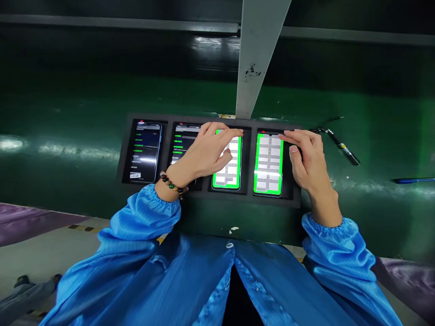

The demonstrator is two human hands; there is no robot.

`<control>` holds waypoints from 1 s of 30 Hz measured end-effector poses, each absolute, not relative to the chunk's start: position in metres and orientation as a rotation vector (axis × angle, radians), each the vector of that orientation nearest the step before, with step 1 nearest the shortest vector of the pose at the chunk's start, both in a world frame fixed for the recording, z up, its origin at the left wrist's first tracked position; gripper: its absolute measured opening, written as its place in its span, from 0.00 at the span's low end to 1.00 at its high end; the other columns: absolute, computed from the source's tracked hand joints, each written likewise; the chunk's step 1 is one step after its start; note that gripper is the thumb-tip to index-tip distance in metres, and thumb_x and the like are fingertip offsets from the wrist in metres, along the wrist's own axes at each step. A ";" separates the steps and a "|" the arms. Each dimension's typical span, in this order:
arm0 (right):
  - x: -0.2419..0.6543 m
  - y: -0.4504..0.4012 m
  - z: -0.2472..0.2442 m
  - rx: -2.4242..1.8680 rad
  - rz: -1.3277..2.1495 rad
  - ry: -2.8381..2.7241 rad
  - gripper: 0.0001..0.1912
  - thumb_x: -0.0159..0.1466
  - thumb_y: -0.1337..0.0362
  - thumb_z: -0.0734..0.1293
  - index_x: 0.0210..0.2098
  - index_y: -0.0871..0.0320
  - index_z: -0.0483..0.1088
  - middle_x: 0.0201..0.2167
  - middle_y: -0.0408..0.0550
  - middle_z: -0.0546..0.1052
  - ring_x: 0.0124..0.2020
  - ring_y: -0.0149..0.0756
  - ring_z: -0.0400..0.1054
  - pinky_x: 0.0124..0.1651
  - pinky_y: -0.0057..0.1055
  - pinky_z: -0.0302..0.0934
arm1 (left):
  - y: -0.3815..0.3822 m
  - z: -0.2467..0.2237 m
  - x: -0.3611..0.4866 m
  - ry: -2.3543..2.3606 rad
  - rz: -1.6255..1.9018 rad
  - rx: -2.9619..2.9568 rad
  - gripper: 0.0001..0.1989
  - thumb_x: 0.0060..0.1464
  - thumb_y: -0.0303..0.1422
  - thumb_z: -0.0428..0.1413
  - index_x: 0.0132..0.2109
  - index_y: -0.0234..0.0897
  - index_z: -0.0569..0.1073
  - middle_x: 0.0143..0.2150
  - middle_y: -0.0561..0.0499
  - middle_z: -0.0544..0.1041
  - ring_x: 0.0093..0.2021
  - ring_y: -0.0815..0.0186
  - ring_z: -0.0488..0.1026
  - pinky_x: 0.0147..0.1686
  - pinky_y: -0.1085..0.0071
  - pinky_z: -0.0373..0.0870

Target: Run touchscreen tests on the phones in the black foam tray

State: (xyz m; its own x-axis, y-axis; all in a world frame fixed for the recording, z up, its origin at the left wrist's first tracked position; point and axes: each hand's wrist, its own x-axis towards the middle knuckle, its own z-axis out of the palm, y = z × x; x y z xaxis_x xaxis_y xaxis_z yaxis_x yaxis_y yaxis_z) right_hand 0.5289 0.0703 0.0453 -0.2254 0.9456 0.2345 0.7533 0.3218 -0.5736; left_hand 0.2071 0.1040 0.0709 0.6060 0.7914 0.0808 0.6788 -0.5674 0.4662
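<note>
Several phones lie side by side in a dark foam tray (249, 195). My left hand (211, 151), a beaded bracelet at its wrist, reaches over the second phone (177, 145) with a fingertip at the top right corner of the third phone (234, 174). That screen shows a white grid with a green border. My right hand (307, 158) has its fingertips at the top right edge of the rightmost phone (268, 163), which shows a similar grid. Both hands hold nothing, fingers apart. The leftmost phone (146, 151) has a dark screen with green and white text lines.
A grey metal post (258, 54) rises behind the tray on the green table (84, 104). Right of the tray lie a black pen-like tool (343, 147) with a cord and a blue pen (414, 180). A person's legs (30, 296) show at the lower left.
</note>
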 end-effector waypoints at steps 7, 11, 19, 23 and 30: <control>0.497 0.079 0.052 -1.423 0.423 -2.209 0.23 0.81 0.57 0.55 0.70 0.48 0.68 0.66 0.51 0.81 0.73 0.56 0.65 0.74 0.63 0.57 | 0.097 0.066 0.195 1.435 0.584 2.526 0.20 0.65 0.28 0.49 0.58 0.42 0.79 0.50 0.47 0.87 0.62 0.46 0.74 0.69 0.41 0.58; 0.489 0.081 0.053 -1.406 0.441 -2.248 0.23 0.81 0.58 0.55 0.71 0.48 0.67 0.66 0.49 0.82 0.74 0.55 0.64 0.74 0.62 0.55 | 0.094 0.065 0.191 1.568 0.658 2.533 0.17 0.66 0.28 0.50 0.52 0.42 0.82 0.40 0.48 0.86 0.58 0.46 0.76 0.69 0.39 0.57; 0.520 0.065 0.055 -1.611 0.349 -2.061 0.23 0.81 0.58 0.56 0.70 0.50 0.69 0.61 0.52 0.84 0.69 0.58 0.69 0.71 0.63 0.59 | 0.095 0.062 0.194 1.606 0.698 2.546 0.16 0.67 0.28 0.49 0.49 0.41 0.82 0.38 0.48 0.85 0.56 0.47 0.78 0.67 0.40 0.59; 0.525 0.060 0.054 -1.635 0.351 -2.024 0.23 0.80 0.58 0.56 0.70 0.50 0.69 0.60 0.52 0.85 0.70 0.59 0.68 0.70 0.64 0.59 | 0.095 0.062 0.196 1.585 0.684 2.558 0.16 0.67 0.28 0.49 0.50 0.40 0.82 0.41 0.47 0.86 0.56 0.47 0.78 0.67 0.40 0.60; 0.505 0.071 0.052 -1.480 0.410 -2.177 0.22 0.81 0.58 0.55 0.69 0.49 0.69 0.65 0.52 0.81 0.73 0.54 0.65 0.73 0.59 0.58 | 0.096 0.059 0.194 1.376 0.610 2.608 0.19 0.69 0.29 0.49 0.58 0.41 0.80 0.51 0.45 0.86 0.60 0.47 0.76 0.69 0.41 0.61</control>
State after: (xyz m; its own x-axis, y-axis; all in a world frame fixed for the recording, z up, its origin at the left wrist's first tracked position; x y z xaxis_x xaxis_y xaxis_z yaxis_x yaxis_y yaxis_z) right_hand 0.5051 0.0713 0.0524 -0.3057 0.9277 0.2144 0.7864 0.3729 -0.4925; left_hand 0.1942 0.0958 0.0585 0.5022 0.8147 0.2899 0.7619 -0.5754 0.2973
